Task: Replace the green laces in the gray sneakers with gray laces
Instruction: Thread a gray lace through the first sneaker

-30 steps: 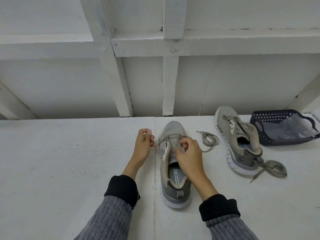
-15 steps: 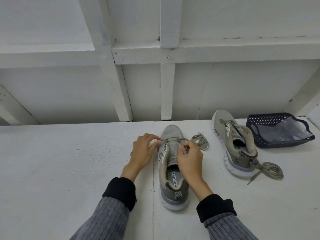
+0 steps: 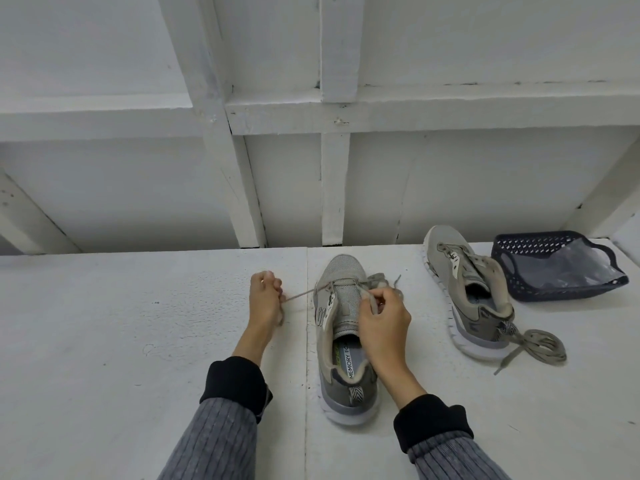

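A gray sneaker (image 3: 341,344) stands in front of me, toe pointing away. A gray lace (image 3: 300,295) runs taut from its lowest eyelets to my left hand (image 3: 266,299), which pinches the lace end out to the left of the shoe. My right hand (image 3: 382,322) grips the other lace end over the shoe's right eyelets, near the tongue. The rest of that lace (image 3: 381,280) lies bunched to the right of the toe. A second gray sneaker (image 3: 467,292) lies to the right, with a coiled lace (image 3: 540,348) by its heel.
A dark blue mesh basket (image 3: 512,265) holding a clear plastic bag (image 3: 564,268) sits at the far right against the wall. White wooden framing (image 3: 332,188) rises right behind the white tabletop (image 3: 121,323).
My left hand moved left away from the shoe, drawing the lace out taut through the eyelet. My right hand stayed at the shoe's right side, holding its lace end.
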The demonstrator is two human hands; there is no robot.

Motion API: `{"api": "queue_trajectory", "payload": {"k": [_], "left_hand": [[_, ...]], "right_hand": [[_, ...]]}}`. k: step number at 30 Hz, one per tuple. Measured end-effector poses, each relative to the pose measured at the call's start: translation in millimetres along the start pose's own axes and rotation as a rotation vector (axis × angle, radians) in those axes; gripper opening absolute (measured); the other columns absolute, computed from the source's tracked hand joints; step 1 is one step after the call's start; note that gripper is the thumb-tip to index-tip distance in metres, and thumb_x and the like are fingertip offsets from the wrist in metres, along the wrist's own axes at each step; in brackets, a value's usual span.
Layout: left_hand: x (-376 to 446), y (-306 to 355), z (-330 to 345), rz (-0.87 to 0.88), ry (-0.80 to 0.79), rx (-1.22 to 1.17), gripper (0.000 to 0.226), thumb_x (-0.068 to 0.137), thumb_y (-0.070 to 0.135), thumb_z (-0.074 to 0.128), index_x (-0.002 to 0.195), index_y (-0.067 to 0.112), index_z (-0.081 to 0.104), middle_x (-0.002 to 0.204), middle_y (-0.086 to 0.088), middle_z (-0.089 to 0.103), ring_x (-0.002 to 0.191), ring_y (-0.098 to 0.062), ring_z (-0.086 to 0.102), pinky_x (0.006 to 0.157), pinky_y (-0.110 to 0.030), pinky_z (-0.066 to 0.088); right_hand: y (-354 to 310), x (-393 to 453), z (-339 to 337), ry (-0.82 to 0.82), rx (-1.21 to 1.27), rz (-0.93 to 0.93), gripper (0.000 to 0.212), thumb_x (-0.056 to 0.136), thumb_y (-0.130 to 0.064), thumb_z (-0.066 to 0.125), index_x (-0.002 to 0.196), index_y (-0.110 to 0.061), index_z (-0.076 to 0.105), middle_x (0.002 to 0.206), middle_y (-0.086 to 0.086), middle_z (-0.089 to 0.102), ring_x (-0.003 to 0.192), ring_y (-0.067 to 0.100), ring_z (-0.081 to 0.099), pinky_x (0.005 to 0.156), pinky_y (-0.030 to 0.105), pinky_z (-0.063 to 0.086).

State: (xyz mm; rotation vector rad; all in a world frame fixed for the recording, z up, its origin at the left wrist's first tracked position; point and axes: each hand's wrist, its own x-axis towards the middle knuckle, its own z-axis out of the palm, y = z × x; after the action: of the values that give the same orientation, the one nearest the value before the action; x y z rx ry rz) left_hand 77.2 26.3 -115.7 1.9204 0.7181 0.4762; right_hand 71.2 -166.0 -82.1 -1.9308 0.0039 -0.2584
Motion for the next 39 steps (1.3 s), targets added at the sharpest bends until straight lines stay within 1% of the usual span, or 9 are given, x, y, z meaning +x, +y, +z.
{"api": "queue_trajectory", "payload": {"k": [3,8,11,16,20,25,29,37,39], "left_hand": [[1,-14,0,0.216,-0.185,0.292,0.011,0.103,0.007,0.036,0.098,0.011,0.044,0.080,-0.002,0.052,0.067,-0.015,0.045,0.059,-0.028,0.038],[0,9,23,0.404,-0.306,0.294,0.012,0.095,0.041,0.059,0.097,0.033,0.068,0.108,0.011,0.057,0.105,-0.013,0.043,0.089,-0.037,0.035],[-6,17,29,0.360,-0.311,0.345,0.011,0.096,0.039,0.058,0.093,0.030,0.065,0.112,0.012,0.054,0.107,-0.010,0.036,0.088,-0.034,0.023],[2,0,14,0.266,-0.256,0.388,0.012,0.101,0.032,0.050,0.092,0.028,0.055,0.106,0.009,0.063,0.106,-0.020,0.054,0.090,-0.042,0.033],[0,6,12,0.367,-0.308,0.244,0.018,0.096,0.035,0.059,0.112,0.032,0.066,0.116,0.013,0.066,0.111,-0.014,0.051,0.095,-0.042,0.036],[-4,22,29,0.476,-0.270,0.410,0.015,0.097,0.033,0.058,0.101,0.031,0.072,0.111,0.013,0.066,0.111,-0.014,0.047,0.087,-0.032,0.027],[-5,15,26,0.557,-0.242,0.617,0.024,0.102,0.039,0.046,0.106,0.025,0.066,0.117,0.011,0.059,0.115,-0.016,0.045,0.095,-0.034,0.026],[19,-28,-22,0.010,0.068,0.941,0.020,0.099,0.014,0.047,0.112,0.012,0.061,0.115,-0.005,0.057,0.109,-0.027,0.046,0.086,-0.040,0.034],[25,-31,-27,-0.015,0.087,0.975,0.020,0.098,0.011,0.048,0.114,0.009,0.061,0.116,-0.008,0.057,0.110,-0.030,0.046,0.087,-0.040,0.034]], "right_hand": [[0,0,-1,-0.006,-0.001,-0.010,0.008,0.089,-0.002,0.059,0.084,-0.008,0.059,0.080,-0.012,0.050,0.072,0.002,0.051,0.060,-0.001,0.035],[5,1,1,-0.004,0.005,0.002,0.007,0.088,-0.004,0.059,0.083,-0.008,0.060,0.080,-0.009,0.054,0.075,0.011,0.055,0.061,0.002,0.037],[6,1,2,-0.006,0.007,0.003,0.007,0.088,-0.004,0.059,0.083,-0.009,0.060,0.081,-0.008,0.054,0.075,0.013,0.055,0.060,0.002,0.037],[5,1,2,-0.009,0.018,0.001,0.008,0.088,-0.002,0.059,0.082,-0.008,0.059,0.079,-0.009,0.052,0.072,0.014,0.055,0.059,0.003,0.038],[6,1,3,-0.013,0.006,0.013,0.008,0.088,-0.004,0.060,0.082,-0.010,0.059,0.079,-0.008,0.053,0.073,0.015,0.056,0.058,0.004,0.037],[7,2,2,-0.013,0.018,0.028,0.007,0.088,-0.005,0.061,0.084,-0.012,0.061,0.082,-0.007,0.056,0.077,0.015,0.058,0.061,0.006,0.039],[5,1,2,-0.017,0.015,0.024,0.006,0.088,-0.004,0.060,0.086,-0.010,0.062,0.082,-0.010,0.054,0.077,0.014,0.058,0.061,0.006,0.040],[1,-1,-1,-0.024,0.054,0.018,0.006,0.089,-0.003,0.060,0.085,-0.007,0.060,0.081,-0.008,0.052,0.069,0.006,0.053,0.057,0.004,0.039],[2,-1,-1,-0.020,0.043,0.017,0.006,0.089,-0.003,0.060,0.085,-0.007,0.060,0.082,-0.007,0.052,0.070,0.007,0.053,0.059,0.005,0.040]]}}
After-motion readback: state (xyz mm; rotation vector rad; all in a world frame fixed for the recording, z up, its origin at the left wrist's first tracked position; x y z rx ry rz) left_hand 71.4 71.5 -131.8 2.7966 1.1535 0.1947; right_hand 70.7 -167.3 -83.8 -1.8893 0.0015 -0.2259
